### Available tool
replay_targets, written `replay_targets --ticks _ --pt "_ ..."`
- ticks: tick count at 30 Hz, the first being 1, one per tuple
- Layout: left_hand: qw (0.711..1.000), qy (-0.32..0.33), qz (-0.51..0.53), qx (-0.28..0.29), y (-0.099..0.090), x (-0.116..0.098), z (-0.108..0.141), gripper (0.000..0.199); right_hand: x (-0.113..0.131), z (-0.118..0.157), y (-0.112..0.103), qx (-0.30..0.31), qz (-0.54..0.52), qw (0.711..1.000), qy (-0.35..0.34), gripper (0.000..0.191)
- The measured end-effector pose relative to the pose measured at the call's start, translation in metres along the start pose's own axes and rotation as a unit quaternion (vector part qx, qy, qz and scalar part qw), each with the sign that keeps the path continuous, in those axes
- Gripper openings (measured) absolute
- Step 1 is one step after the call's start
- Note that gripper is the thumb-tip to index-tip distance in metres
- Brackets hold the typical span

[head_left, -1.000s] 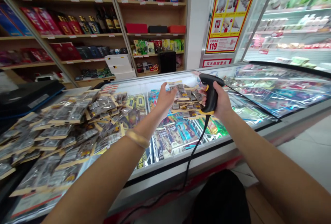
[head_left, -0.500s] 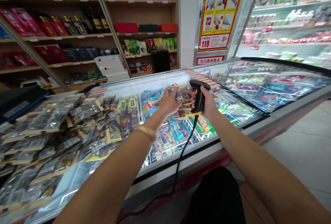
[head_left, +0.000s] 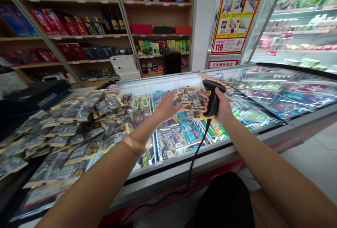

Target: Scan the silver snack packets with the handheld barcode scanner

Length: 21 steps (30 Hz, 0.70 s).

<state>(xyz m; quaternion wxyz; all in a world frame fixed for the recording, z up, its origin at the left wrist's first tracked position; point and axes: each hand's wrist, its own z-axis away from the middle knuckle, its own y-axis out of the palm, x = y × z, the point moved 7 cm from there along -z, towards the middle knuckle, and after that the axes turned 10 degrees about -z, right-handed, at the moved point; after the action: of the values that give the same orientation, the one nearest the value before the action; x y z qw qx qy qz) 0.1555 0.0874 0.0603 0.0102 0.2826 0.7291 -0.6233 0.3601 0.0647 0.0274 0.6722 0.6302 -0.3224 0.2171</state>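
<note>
Seemingly for aiming, my right hand (head_left: pixel 222 107) is gripping a scanner (head_left: pixel 214 102) beside packets (head_left: pixel 193 96); my left hand (head_left: pixel 166 108) is hovering open.

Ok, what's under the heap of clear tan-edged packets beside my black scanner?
Blue plastic packets show on your side of the heap; whatever lies directly beneath is covered.
</note>
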Motion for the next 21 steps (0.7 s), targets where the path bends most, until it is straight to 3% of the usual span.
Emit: replay_targets --ticks 4,9,12,15,18,21 --pt "0.999 -0.031 -0.018 -0.024 -0.050 0.058 0.029 0.063 -0.014 0.009 0.030 0.043 0.004 0.999 0.010 0.034" --pt "0.986 -0.127 -0.081 0.067 -0.091 0.133 0.076 0.053 -0.065 0.028 0.092 0.107 0.029 0.991 0.080 0.035" --pt "0.976 -0.121 -0.115 0.138 -0.092 0.152 0.099 0.052 -0.106 0.045 0.125 0.141 0.063 0.974 0.166 0.041" --pt "0.965 -0.114 -0.154 0.177 -0.084 0.158 0.114 0.057 -0.137 0.060 0.143 0.182 0.075 0.957 0.212 0.041" --pt "0.960 -0.110 -0.186 0.180 -0.075 0.158 0.120 0.051 -0.155 0.066 0.143 0.210 0.078 0.948 0.225 0.040" --pt "0.969 -0.107 -0.166 0.149 -0.070 0.156 0.122 0.050 -0.162 0.066 0.133 0.205 0.086 0.947 0.231 0.041"
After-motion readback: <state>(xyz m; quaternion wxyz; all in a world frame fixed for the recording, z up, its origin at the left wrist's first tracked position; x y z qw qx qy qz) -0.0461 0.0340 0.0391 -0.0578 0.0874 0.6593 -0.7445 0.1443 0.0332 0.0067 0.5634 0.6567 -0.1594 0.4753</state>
